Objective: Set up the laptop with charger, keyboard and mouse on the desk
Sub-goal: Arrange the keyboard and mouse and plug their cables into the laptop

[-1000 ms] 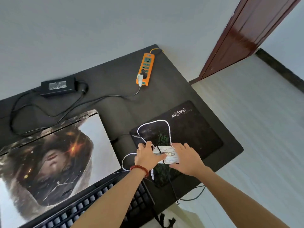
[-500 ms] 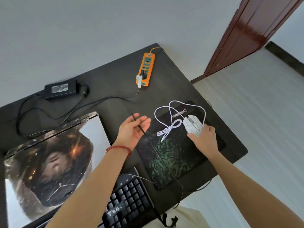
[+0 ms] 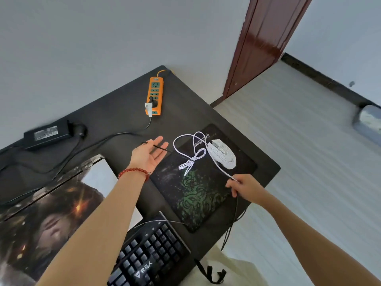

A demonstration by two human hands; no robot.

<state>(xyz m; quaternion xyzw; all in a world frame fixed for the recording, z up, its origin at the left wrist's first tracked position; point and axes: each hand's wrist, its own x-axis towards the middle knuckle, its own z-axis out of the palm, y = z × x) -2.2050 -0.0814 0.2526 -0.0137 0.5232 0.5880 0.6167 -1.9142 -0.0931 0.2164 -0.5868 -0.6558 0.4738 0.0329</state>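
From the head camera, the white mouse [image 3: 222,154] lies on the far part of the dark mouse pad [image 3: 198,195], its white braided cable [image 3: 190,150] looped and bundled just to its left on the pad. The right hand [image 3: 246,187] pinches that white cable near the pad's right edge — fingers curled round it, with a dark cable hanging down from the hand past the desk [image 3: 115,112] edge. The left hand [image 3: 148,154] is held palm up with fingers straight, a thin black cable [image 3: 156,146] lying across them; a red bead bracelet [image 3: 134,171] circles the wrist. The closed laptop [image 3: 47,213], its lid printed with artwork, sits at the left, the black keyboard [image 3: 148,256] at the near edge. The charger brick [image 3: 46,134] rests at the far left — its lead runs to the orange power strip [image 3: 155,96].
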